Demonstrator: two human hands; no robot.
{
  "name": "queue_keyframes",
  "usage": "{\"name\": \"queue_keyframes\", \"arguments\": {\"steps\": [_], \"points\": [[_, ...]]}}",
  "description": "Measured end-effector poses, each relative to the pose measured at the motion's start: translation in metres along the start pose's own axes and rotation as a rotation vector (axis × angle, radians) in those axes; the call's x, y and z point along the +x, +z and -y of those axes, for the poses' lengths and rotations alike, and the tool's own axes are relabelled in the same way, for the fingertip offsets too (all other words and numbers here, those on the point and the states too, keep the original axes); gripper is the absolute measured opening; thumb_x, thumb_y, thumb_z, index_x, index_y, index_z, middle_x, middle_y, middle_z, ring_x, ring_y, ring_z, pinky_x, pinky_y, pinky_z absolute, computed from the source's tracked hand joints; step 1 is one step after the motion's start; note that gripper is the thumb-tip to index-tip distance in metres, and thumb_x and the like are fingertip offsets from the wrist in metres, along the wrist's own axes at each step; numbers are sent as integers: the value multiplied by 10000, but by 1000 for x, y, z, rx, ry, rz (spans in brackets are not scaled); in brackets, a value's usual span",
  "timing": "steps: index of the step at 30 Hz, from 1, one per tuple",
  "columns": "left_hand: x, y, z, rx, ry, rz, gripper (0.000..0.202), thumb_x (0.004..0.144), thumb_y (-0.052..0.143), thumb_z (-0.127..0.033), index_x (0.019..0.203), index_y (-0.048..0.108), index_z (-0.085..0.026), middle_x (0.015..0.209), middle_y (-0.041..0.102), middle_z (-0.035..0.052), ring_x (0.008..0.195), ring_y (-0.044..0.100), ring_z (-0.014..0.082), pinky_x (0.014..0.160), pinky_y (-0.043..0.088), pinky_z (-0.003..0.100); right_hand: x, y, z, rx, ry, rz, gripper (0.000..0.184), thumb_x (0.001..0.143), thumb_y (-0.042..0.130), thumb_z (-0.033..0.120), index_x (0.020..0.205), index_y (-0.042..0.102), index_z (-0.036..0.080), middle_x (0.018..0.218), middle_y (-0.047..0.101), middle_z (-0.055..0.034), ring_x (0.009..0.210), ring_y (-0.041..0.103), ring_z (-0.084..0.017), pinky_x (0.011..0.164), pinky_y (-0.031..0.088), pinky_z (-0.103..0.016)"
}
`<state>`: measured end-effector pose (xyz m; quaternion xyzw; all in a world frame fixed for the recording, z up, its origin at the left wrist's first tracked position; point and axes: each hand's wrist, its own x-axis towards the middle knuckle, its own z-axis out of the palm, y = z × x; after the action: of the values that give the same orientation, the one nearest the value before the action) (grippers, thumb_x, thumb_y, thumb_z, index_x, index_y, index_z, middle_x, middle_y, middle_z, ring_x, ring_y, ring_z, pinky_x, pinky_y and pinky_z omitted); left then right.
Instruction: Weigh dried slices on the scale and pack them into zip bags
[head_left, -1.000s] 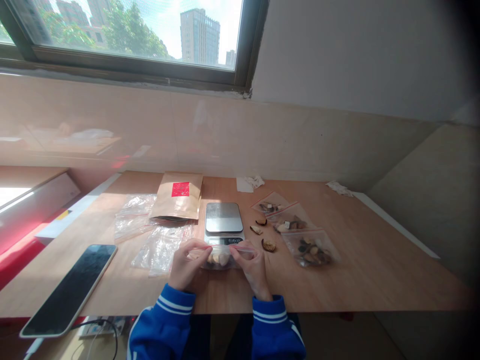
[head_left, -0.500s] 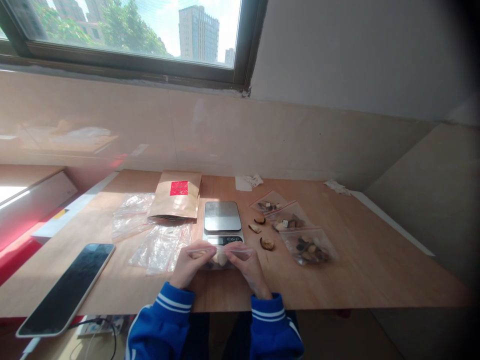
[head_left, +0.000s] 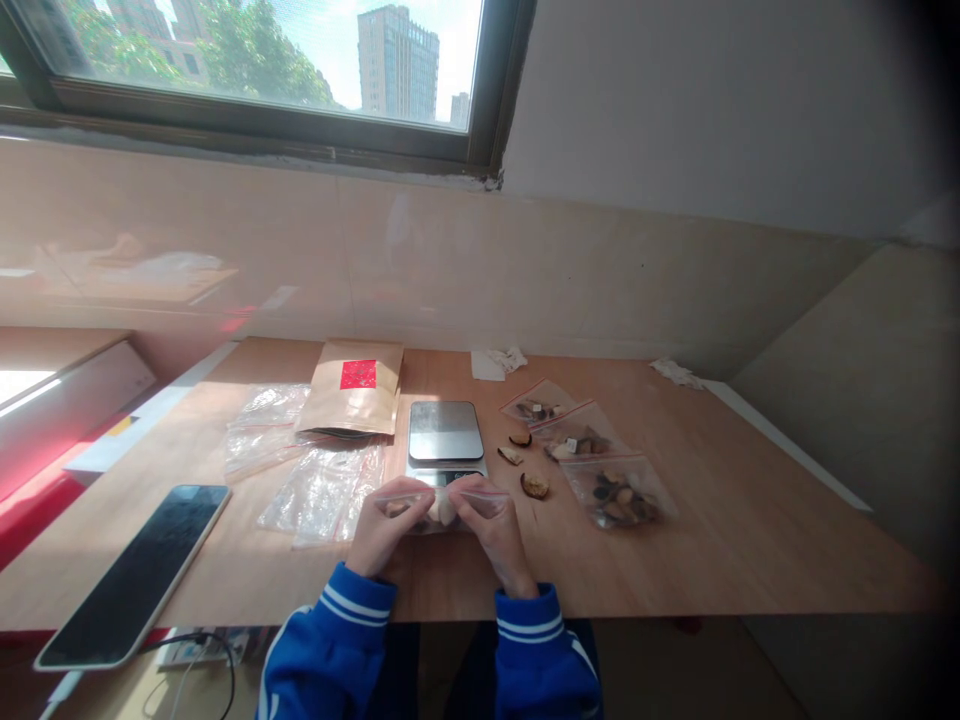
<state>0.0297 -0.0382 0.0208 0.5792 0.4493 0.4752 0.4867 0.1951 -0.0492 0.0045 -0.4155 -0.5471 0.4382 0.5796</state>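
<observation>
My left hand (head_left: 386, 525) and my right hand (head_left: 491, 530) pinch the top edge of a small clear zip bag (head_left: 431, 512) from either side. Pale and brown dried slices show inside it, partly hidden by my fingers. The bag is held just in front of a digital kitchen scale (head_left: 445, 435), covering part of its display. To the right lie dried slices (head_left: 535, 486) loose on the wooden table (head_left: 720, 540), and beyond them a filled zip bag (head_left: 619, 492) with red-edged seals.
Two more filled bags (head_left: 577, 435) lie at the right. A kraft paper pouch with a red label (head_left: 352, 390) and loose clear bags (head_left: 322, 495) sit left of the scale. A smartphone (head_left: 131, 575) overhangs the near left table edge. Crumpled tissue (head_left: 495, 363) lies at the back.
My hands have drawn slightly closer together along the bag's top edge. The view has tilted a little. The scale, loose slices and other bags have not moved on the table.
</observation>
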Motion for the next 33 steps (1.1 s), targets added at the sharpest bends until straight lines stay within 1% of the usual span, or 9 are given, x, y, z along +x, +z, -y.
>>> {"name": "queue_keyframes", "arguments": {"steps": [4,7,12,17,21,24,27,30,33], "points": [[0,5,-2,-5,31,-32,209,723,717,-352,785,714,-152,790,704,53,794,647,177,748,514,272,-1,2,1,84,69,49,144,785,674,333,839,696,201,832,672,-25,812,638,-187,762,513,-307],[0,8,-4,-16,36,-53,202,714,725,-347,760,711,-151,769,702,48,780,650,172,732,517,260,-1,4,1,59,54,46,152,786,669,342,801,699,194,812,664,-24,798,627,-179,746,510,-292],[-3,11,-5,-50,15,-50,226,715,721,-366,780,697,-150,714,691,39,676,640,157,626,510,249,-1,6,3,-39,26,-35,161,761,695,349,755,694,188,763,650,-24,773,599,-172,717,487,-275],[-4,14,-10,-26,13,-125,230,694,735,-378,749,709,-156,751,704,55,737,654,187,686,528,279,-3,9,10,-34,17,-121,222,774,682,401,717,697,187,727,656,-26,725,596,-175,677,480,-279],[-1,14,-15,-27,3,-76,250,732,693,-414,742,735,-167,797,724,65,811,662,212,773,523,307,-4,3,11,23,66,-126,309,826,612,470,777,715,183,759,695,-46,729,632,-190,706,502,-300],[2,18,-17,-89,-39,-25,361,793,604,-480,719,738,-153,770,725,75,808,669,226,781,522,325,-3,-6,8,17,82,-124,430,859,524,549,796,727,175,755,710,-67,743,659,-212,728,522,-325],[4,22,-18,-177,-111,73,500,852,470,-554,858,749,-140,855,731,95,901,664,245,851,510,359,-4,-22,12,-62,97,-169,512,830,513,617,740,724,159,694,700,-80,691,658,-219,674,531,-319],[7,16,-17,-170,-126,138,605,896,311,-592,1057,706,-163,1043,706,101,982,638,238,888,490,377,-5,-60,25,-106,183,-262,550,790,543,647,769,726,129,623,677,-83,586,635,-201,580,523,-299],[12,-3,-16,-59,-79,61,534,899,344,-552,1082,689,-188,1111,682,92,961,626,222,845,486,354,-5,-122,40,-163,247,-402,620,728,625,636,1103,660,144,599,647,-28,510,595,-166,492,481,-263]]}}
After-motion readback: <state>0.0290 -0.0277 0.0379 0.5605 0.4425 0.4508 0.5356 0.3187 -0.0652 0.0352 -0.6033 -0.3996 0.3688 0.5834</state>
